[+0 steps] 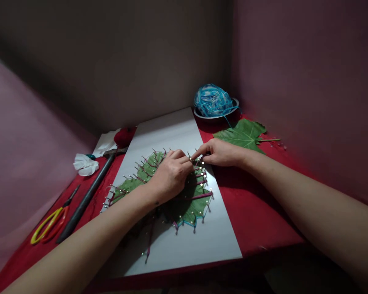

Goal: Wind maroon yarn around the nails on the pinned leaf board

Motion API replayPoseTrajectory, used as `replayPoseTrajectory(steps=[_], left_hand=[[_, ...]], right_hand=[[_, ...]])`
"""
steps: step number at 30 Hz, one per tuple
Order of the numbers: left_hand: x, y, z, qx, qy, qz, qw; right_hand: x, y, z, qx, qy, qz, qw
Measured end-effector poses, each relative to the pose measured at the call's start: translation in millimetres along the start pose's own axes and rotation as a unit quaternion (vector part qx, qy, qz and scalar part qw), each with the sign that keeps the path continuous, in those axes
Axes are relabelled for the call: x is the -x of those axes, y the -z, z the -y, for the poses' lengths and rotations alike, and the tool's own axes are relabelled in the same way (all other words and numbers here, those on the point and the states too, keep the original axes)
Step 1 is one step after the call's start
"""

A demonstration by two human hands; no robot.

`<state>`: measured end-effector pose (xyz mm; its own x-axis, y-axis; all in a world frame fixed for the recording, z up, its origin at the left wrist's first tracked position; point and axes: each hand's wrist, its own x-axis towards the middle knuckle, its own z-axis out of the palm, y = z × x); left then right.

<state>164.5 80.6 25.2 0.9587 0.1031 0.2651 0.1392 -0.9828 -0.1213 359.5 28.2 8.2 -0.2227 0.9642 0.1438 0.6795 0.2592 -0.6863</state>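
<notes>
A green leaf lies on a white board, with several nails standing along its outline. Maroon yarn runs between some nails and across the leaf. Blue yarn zigzags along the near edge. My left hand is closed over the leaf's middle, fingertips pinched close to the nails at upper right; whatever they hold is hidden. At that same upper right edge, my right hand has its index finger reaching to a nail and its other fingers curled. Anything between its finger and thumb is too small to make out.
A blue yarn ball rests in a metal bowl behind a second leaf. On the red cloth at left lie a hammer, scissors, crumpled white tissue and a red ball. Walls close in behind.
</notes>
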Motion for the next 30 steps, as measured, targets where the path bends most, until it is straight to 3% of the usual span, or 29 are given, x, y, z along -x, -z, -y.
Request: replayPoseTrajectory(steps=[6,9,13,18,24,30], left_hand=[[6.7,-3.5,0.4,-0.012,-0.024,-0.018,0.999],[6.8,0.1,1.4,-0.013,-0.037,0.005,0.999],[4.3,3.2,4.5,-0.005,-0.051,0.036,0.998],[3.9,0.3,4.2,0.005,-0.042,0.020,0.999],[4.4,0.9,-0.1,-0.017,-0.016,0.027,0.999],[7.5,1.6,1.9,0.028,-0.041,0.012,0.999]], right_hand=[[0.7,-2.4,0.4,0.050,0.022,-0.016,0.998],[2.0,-1.9,-0.7,0.096,0.046,-0.024,0.994],[1.4,2.2,0.7,0.135,0.081,-0.005,0.987],[-6.2,5.1,3.8,0.167,0.100,0.029,0.980],[-11.0,2.2,-0.4,0.153,0.090,0.029,0.984],[-6.0,1.4,-2.1,0.118,0.106,0.010,0.987]])
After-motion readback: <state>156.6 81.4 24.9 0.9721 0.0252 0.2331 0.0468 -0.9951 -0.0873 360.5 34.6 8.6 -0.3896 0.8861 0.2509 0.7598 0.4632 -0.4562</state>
